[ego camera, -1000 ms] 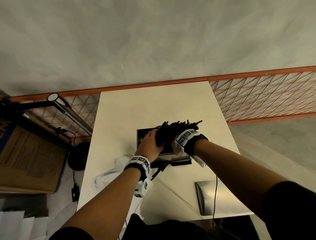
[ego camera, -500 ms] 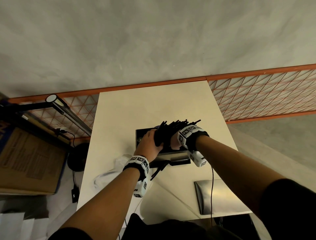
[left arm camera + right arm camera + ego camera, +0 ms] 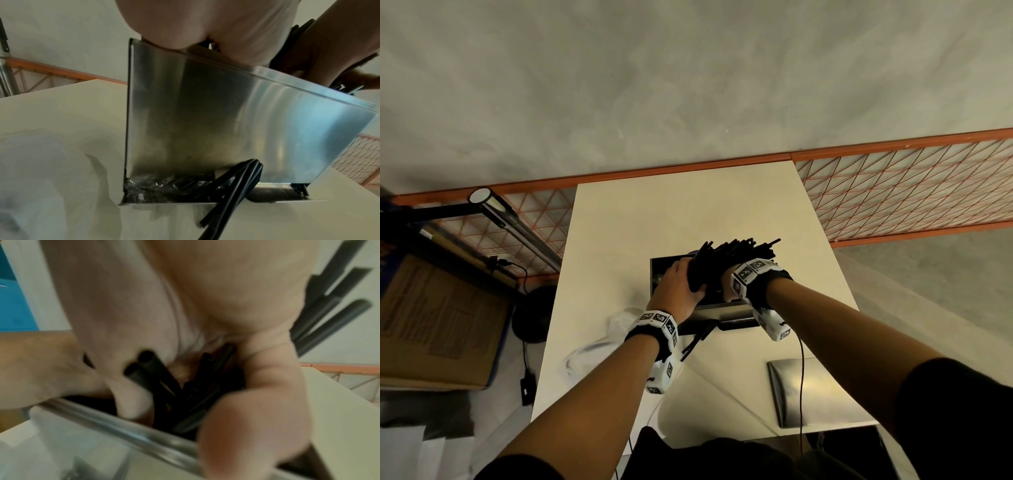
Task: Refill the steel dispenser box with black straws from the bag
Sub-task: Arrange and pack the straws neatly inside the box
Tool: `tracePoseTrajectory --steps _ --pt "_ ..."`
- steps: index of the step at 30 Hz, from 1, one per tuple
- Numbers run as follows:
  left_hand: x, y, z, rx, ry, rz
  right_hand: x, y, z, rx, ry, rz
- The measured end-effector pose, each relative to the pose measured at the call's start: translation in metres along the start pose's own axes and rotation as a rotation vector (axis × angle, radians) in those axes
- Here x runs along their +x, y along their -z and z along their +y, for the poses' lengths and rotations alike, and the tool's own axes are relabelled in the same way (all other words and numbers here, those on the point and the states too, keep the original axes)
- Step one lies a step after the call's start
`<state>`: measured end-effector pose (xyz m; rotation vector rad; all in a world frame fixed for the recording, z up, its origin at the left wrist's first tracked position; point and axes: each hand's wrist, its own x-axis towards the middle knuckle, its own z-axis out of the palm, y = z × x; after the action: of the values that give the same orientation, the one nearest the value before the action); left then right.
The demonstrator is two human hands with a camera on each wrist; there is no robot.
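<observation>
Both hands clamped round one bundle of straws [image 3: 726, 262] right over the open top of the box [image 3: 709, 301]: left hand [image 3: 681, 287] on the bundle's left, right hand [image 3: 732, 284] on its right, each grip full of straws. Bundle tilted, far ends fanned up and past the box's back-right.

Level bundle parallel to the box's long axis, square the ends, then lower before easing either grip (loose ends likely to hang on the rim). Rim sits just under both palms, so little clearance there.

A few straws [image 3: 236, 186] already poking out of the slot at the box's front base, onto the table [image 3: 688, 212]. Bag [image 3: 599, 346] front-left of box, lid [image 3: 787, 390] front-right. Open table behind box.
</observation>
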<state>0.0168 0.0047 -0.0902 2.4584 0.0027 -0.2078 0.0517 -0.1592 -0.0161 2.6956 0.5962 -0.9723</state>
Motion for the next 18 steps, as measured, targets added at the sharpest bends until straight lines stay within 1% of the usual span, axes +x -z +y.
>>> tracePoseTrajectory --steps 3,5,8,10,13,16,18 --pt "0.000 0.000 0.001 0.003 0.006 0.002 0.007 0.002 -0.004 0.043 -0.022 0.003" --pt "-0.001 0.001 0.001 0.000 0.009 0.001 0.005 0.003 -0.004 0.027 -0.057 -0.041" --pt "-0.001 0.001 0.002 0.004 0.010 0.000 0.010 0.001 -0.002 -0.026 -0.050 -0.108" --pt "-0.001 0.002 0.002 0.004 0.012 -0.002 0.010 0.003 -0.002 -0.044 -0.032 -0.114" --pt "-0.001 0.001 0.001 -0.003 0.009 -0.002 0.019 0.006 -0.001 -0.003 -0.052 -0.150" --pt "-0.001 0.001 0.000 -0.009 0.007 -0.004 0.029 0.004 0.000 0.079 -0.025 -0.142" --pt "0.000 0.001 0.000 -0.006 0.007 -0.004 0.025 0.004 -0.001 0.064 -0.019 -0.132"
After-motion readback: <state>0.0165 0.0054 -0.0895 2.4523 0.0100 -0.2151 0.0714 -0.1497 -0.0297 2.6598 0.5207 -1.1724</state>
